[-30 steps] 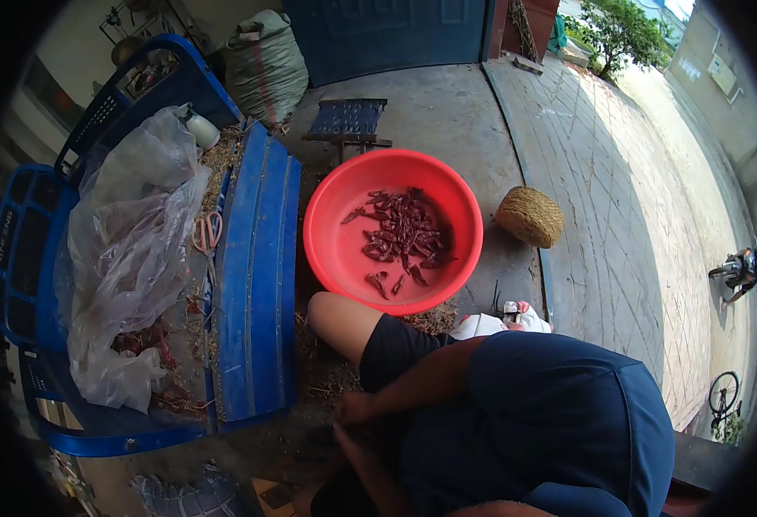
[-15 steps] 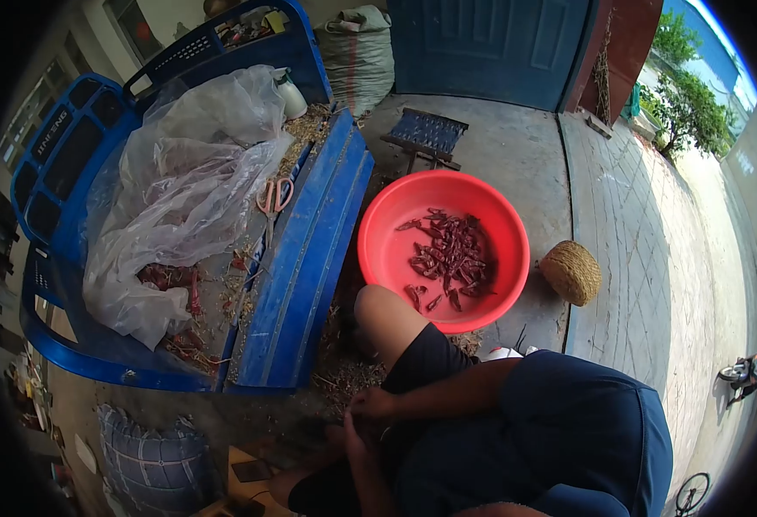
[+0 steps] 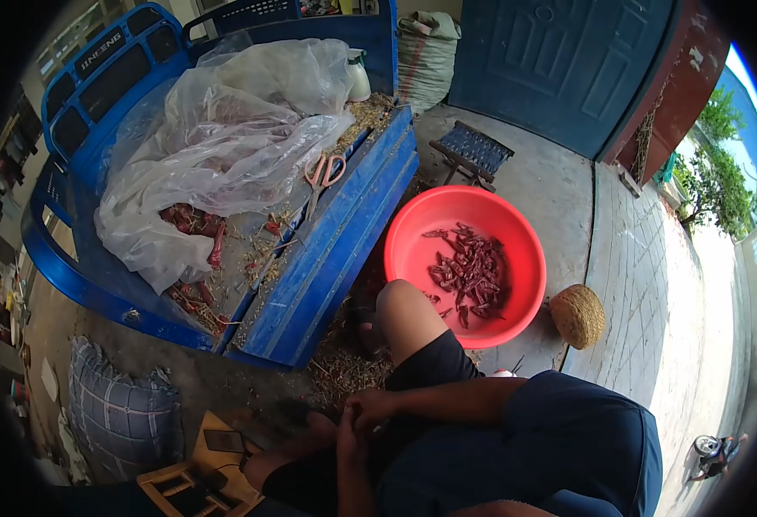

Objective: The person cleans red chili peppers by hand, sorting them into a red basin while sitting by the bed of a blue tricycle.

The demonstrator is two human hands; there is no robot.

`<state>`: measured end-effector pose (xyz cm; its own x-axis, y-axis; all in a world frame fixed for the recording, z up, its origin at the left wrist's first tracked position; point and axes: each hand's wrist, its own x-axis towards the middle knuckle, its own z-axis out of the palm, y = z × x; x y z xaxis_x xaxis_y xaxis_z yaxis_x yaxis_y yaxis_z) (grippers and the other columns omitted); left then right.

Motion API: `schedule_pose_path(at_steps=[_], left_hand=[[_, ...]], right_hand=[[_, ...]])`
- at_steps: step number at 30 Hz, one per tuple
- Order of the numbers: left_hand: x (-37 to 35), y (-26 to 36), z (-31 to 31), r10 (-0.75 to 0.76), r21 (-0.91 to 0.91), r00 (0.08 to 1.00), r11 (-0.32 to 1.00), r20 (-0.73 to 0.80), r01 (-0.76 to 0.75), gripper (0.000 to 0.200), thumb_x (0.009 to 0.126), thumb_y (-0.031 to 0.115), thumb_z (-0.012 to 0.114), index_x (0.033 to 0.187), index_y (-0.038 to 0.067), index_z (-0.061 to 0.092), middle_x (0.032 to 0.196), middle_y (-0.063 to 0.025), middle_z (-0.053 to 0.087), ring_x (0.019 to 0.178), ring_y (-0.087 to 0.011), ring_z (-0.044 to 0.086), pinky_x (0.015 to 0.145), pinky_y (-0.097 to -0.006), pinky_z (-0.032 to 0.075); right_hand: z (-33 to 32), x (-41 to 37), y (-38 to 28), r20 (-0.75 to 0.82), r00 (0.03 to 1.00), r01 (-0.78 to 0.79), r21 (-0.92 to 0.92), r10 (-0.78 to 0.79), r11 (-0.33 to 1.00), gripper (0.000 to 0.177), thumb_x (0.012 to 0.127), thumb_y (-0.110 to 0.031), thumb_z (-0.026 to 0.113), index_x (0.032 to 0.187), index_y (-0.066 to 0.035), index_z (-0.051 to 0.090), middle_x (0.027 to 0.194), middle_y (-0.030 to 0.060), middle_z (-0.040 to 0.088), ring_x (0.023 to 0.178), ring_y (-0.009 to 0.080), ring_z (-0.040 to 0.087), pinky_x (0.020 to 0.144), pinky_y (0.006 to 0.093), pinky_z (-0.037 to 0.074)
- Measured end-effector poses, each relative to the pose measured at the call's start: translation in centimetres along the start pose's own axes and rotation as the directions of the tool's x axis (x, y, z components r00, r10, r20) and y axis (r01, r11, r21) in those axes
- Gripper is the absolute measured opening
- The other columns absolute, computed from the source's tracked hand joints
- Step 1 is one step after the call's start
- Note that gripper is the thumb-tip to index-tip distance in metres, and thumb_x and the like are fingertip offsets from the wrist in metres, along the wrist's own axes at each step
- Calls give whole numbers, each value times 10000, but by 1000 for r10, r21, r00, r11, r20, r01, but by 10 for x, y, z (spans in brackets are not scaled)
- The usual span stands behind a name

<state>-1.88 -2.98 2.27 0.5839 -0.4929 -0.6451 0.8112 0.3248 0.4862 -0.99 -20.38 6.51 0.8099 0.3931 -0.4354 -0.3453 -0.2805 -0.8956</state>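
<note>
Meeting at the fingers, the bare left hand (image 3: 349,428) and bare right hand (image 3: 370,407) rest near a round red plastic basin (image 3: 406,244) of slender, wrinkled, dark-red dried peppers (image 3: 471,269)

The peppers lie in one loose heap on the basin's floor, toward the rim facing the squat, straw-coloured woven drum (image 3: 578,316). Their skins look creased and dark. They point many ways, long axes crossing; the heap runs longest from the rim beside the low black-webbed stool (image 3: 475,152) toward the rim nearest the person's black shorts (image 3: 439,362). A few sit apart, close to the bent bare knee (image 3: 408,312), which hides part of the rim.

The fingers of both hands curl inward against each other over the lap. How narrow the gap between fingertips is, and whether they pinch anything, I cannot tell: they are small and shadowed.

Past the knee stands a blue metal cargo bed (image 3: 335,250). Near its basin-side edge lie pink-handled metal scissors (image 3: 325,171); a crumpled translucent plastic sheet (image 3: 240,146) covers much of the bed, and a white spray bottle (image 3: 358,82) stands by the corner nearest the pale woven sack (image 3: 426,60). On the ground near the bed's opposite end is a grey-blue plaid cushion (image 3: 128,414).
</note>
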Motion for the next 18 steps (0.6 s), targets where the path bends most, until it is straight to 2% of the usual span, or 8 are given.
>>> schedule_pose_path(at_steps=[4, 7, 9, 10, 12, 14, 15, 18], left_hand=[[-1, 8, 4, -44, -1, 999, 999, 10, 44, 401, 1041, 340, 432, 1314, 57, 511, 1176, -106, 625, 994, -188, 658, 800, -313, 559], [10, 3, 2, -18, -60, 1000, 998, -8, 18, 402, 1037, 357, 441, 1304, 68, 524, 1135, -84, 637, 945, -175, 664, 750, -297, 562], [3, 11, 18, -8, -40, 1000, 999, -12, 8, 400, 1036, 357, 443, 1304, 70, 525, 1124, -78, 642, 949, -173, 664, 759, -296, 559], [-1, 15, 21, 1, -9, 1000, 1000, -19, -1, 398, 1036, 357, 445, 1304, 73, 526, 1113, -72, 646, 954, -171, 663, 767, -295, 557], [4, 12, 7, 8, 2, 999, 1000, 31, -8, 432, 1040, 377, 421, 1334, 70, 496, 1192, -98, 623, 1036, -205, 643, 841, -338, 547], [3, 12, 1, 13, 16, 997, 1000, 80, -15, 466, 1044, 398, 396, 1365, 67, 467, 1270, -123, 599, 1119, -238, 624, 915, -380, 537], [-1, 12, 4, 8, 23, 998, 1000, 66, -10, 456, 1046, 390, 397, 1363, 70, 468, 1204, -101, 612, 1042, -207, 635, 856, -355, 546], [-4, 15, 5, -5, 6, 1000, 1000, 12, 5, 423, 1049, 370, 404, 1342, 74, 478, 1055, -51, 609, 873, -142, 614, 739, -301, 537]], right_hand=[[15, 10, 4, -155, 988, -2, -53, -6, 999, 413, 726, -245, 787, 1067, -58, 650, 975, 116, 697, 905, 188, 687, 746, 349, 559], [32, 19, 18, -391, 918, -29, -237, -68, 971, 359, 739, -227, 773, 1040, -64, 664, 968, 127, 701, 872, 188, 694, 745, 349, 563], [25, 14, 7, -342, 935, -56, 128, 97, 990, 319, 751, -157, 714, 1050, -62, 655, 868, 101, 707, 817, 217, 699, 739, 371, 563], [20, 14, 3, -337, 937, -53, 127, 94, 990, 319, 751, -157, 714, 1050, -62, 655, 868, 101, 707, 817, 217, 699, 739, 371, 563], [10, 14, 6, -19, 987, -124, 553, 161, 824, 268, 780, -113, 686, 1043, -65, 660, 817, 86, 687, 785, 212, 694, 720, 363, 568], [0, 16, 12, 43, 989, -142, 562, 143, 815, 283, 809, -123, 685, 1083, -57, 666, 914, 69, 691, 866, 189, 679, 763, 339, 558], [-2, 17, 15, 102, 986, -165, 570, 130, 805, 299, 838, -134, 684, 1124, -48, 671, 1011, 51, 695, 946, 166, 664, 806, 314, 549], [-11, 9, 11, 118, 985, -171, 643, 125, 747, 296, 867, -192, 712, 1127, -59, 663, 955, 35, 675, 870, 136, 645, 771, 279, 539]])
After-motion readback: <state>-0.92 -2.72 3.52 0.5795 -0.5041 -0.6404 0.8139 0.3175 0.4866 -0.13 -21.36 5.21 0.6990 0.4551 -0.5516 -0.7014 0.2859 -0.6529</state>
